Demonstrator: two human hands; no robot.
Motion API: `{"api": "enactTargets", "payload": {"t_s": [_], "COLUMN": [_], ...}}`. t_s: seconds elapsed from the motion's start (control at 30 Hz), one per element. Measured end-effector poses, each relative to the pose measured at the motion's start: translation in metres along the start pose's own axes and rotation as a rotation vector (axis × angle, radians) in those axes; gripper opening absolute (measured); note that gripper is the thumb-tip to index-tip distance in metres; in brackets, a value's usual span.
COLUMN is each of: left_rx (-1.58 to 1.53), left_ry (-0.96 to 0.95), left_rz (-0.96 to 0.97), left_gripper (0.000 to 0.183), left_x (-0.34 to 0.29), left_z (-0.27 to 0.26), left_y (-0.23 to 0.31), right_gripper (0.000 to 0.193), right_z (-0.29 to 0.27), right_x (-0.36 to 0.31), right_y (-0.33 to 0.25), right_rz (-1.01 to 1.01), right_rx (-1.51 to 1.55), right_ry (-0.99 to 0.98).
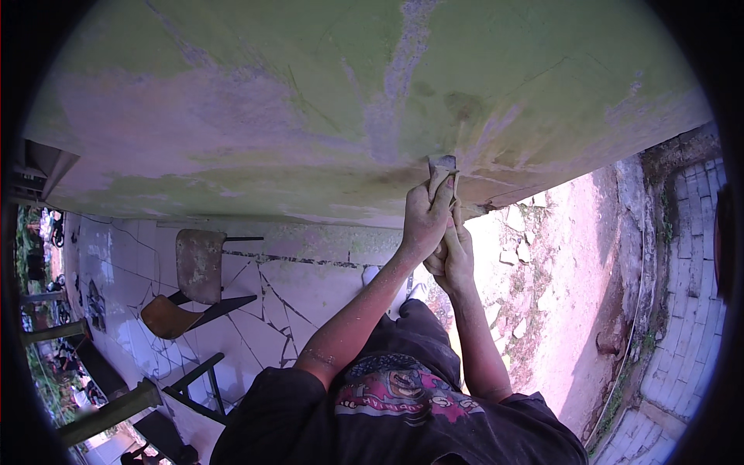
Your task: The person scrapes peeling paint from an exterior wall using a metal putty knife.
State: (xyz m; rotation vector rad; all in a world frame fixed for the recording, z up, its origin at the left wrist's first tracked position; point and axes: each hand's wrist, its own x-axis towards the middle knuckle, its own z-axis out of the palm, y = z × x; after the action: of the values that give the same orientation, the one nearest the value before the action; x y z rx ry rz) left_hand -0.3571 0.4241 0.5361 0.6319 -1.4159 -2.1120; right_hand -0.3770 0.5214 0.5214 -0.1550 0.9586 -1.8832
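Note:
Both my hands are raised to a green painted wall (542,85) with worn, pale purple-grey patches. My left hand (424,221) is closed round a flat scraper (442,163), and its broad grey end rests against or very near the wall's lower part. Just below and to the right, my right hand (456,252) is closed too, apparently on the lower part of the same scraper. The fingers hide most of the tool, so its handle cannot be made out. Pale dust coats my hands and forearms.
A worn chair (200,267) stands on the cracked white tiled floor (287,291) at left. Near it are a dark stool frame (203,387) and a railing (108,415). Beyond the wall's right edge lie rubble (518,244), a sunlit dirt path (570,271) and a block wall (690,310).

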Motion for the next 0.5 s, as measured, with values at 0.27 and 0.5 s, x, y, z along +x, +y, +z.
{"api": "enactTargets", "payload": {"t_s": [0.27, 0.5], "left_rx": [-0.053, 0.014], "left_ry": [0.035, 0.027], "left_rz": [0.018, 0.137], "left_gripper": [0.033, 0.032], "left_x": [-0.014, 0.013], "left_z": [-0.005, 0.0], "left_y": [-0.02, -0.007], "right_gripper": [0.04, 0.045], "right_z": [-0.011, -0.006], "right_x": [-0.015, 0.013], "right_y": [0.01, -0.004], "right_rz": [-0.001, -0.033], "right_rx": [-0.092, -0.087], "right_ry": [-0.021, -0.022]}}
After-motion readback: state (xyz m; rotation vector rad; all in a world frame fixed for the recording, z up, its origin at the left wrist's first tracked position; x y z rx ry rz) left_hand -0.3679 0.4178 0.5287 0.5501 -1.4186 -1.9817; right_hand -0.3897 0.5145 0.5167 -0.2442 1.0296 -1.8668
